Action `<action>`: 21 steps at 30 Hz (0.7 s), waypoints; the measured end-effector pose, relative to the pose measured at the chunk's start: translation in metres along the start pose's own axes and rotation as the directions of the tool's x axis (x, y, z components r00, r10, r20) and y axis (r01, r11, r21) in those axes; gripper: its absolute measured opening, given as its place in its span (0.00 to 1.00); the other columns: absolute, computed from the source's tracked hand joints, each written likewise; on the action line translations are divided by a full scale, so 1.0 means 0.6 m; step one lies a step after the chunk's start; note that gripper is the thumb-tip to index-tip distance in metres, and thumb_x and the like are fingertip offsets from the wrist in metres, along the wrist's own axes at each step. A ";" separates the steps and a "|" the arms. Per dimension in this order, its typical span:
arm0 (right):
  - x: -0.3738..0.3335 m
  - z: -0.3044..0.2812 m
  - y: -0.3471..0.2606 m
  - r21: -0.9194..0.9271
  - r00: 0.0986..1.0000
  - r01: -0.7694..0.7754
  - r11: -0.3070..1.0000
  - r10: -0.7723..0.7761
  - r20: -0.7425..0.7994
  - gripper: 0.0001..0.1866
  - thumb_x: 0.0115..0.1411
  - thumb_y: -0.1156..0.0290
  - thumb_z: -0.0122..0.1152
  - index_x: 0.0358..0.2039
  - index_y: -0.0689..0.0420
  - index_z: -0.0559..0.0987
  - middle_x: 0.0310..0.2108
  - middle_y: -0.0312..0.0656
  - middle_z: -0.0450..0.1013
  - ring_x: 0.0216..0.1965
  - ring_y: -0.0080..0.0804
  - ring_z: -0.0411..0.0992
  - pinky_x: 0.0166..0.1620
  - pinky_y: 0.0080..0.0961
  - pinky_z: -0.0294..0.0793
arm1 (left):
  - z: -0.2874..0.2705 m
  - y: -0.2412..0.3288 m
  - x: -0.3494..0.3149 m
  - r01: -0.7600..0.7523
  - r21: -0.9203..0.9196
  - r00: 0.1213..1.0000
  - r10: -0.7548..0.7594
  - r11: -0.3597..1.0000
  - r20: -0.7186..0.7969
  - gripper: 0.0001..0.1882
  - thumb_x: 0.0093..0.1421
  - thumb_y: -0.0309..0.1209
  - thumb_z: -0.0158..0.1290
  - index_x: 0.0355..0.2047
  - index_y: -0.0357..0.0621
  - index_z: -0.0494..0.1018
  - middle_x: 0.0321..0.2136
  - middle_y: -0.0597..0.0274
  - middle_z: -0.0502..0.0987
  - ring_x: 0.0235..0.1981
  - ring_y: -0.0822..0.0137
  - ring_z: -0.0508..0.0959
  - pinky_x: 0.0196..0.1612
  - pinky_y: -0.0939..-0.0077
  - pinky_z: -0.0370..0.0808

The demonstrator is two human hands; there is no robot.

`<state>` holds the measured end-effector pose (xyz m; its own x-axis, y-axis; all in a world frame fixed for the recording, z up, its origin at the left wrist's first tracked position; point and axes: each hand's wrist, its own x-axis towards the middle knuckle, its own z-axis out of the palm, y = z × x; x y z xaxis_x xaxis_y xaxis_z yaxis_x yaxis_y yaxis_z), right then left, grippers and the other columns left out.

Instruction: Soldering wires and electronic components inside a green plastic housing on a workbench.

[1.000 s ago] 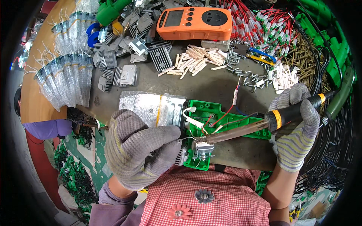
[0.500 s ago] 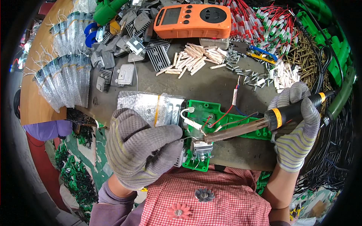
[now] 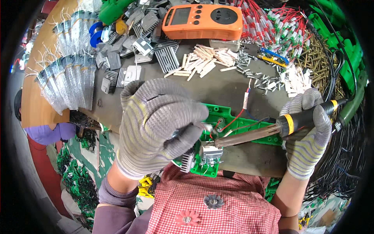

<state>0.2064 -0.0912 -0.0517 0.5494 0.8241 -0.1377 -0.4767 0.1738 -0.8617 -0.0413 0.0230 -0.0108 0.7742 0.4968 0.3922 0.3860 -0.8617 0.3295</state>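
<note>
My right hand [image 3: 306, 132], in a striped grey glove, grips a soldering iron [image 3: 296, 119] by its black handle with yellow bands. The iron's long brown tip rests at the top of a small metal component [image 3: 210, 154] in a green plastic housing [image 3: 257, 132]. Above the same spot, my gloved left hand [image 3: 161, 121] has thumb and fingers pinched together, slightly blurred. A white sleeve [image 3: 206, 126] shows by its fingertips; what it pinches is hidden. Red and dark wires run from the housing to a white-sleeved wire joint [image 3: 245, 100]. A finned heat sink [image 3: 187, 162] sits beside the housing.
An orange meter [image 3: 202, 22] lies at the back, behind white sleeves [image 3: 204, 60] and loose screws [image 3: 265, 82]. Grey heat sinks [image 3: 166, 58] pile up at back left, near bubble-wrapped parts [image 3: 72, 84]. Black cables [image 3: 335, 163] crowd the right side.
My left hand has risen and moved right, from a thin wire at the iron's tip to above the white sleeve, covering the silver wrapped packet. The iron has barely shifted.
</note>
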 end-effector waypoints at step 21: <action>-0.001 -0.019 0.005 0.033 0.994 0.004 0.999 -0.007 0.108 0.21 0.60 0.63 0.61 0.50 0.62 0.72 0.38 0.40 0.75 0.36 0.32 0.75 0.38 0.34 0.78 | -0.027 0.021 0.016 0.473 -0.468 0.881 -0.402 0.746 0.249 0.08 0.53 0.23 0.55 0.33 0.37 0.81 0.25 0.60 0.79 0.24 0.70 0.78 0.29 0.77 0.73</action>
<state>0.2128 -0.0972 -0.0596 0.4755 0.8763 -0.0780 -0.4968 0.1943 -0.8458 -0.0372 0.0189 0.0113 0.6522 0.7581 -0.0008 0.4191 -0.3596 0.8337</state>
